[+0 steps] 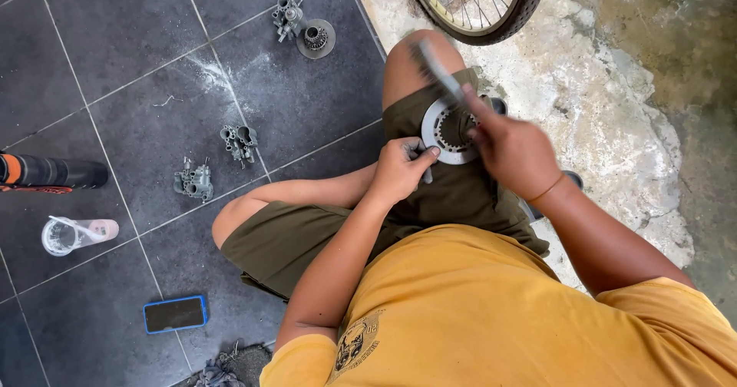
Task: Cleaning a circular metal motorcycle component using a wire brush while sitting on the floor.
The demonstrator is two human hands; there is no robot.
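Squatting over dark grey floor tiles (115,126), I am working in a mustard-yellow shirt and olive shorts, both hands raised above my lap. My left hand (399,170) is closing its grip on the lower-left rim of a flat, silvery metal ring (444,131) with a toothed inner edge, thumb and fingers pinching it so that it is resting against the shorts between my knees. My right hand (513,153) is wrapping tightly around the handle of a brush (437,71), which is blurring as it angles up and away from the ring's upper edge. Lying further out on the tiles are a blue-cased phone (175,314), a clear plastic cup (63,235) on its side, and three dull grey cast-metal parts (194,180), lumpy and dusty, with a round geared disc (315,39) beside the farthest one. At the top, a spoked wheel (480,7) with a black tyre is standing on rough, pale concrete.
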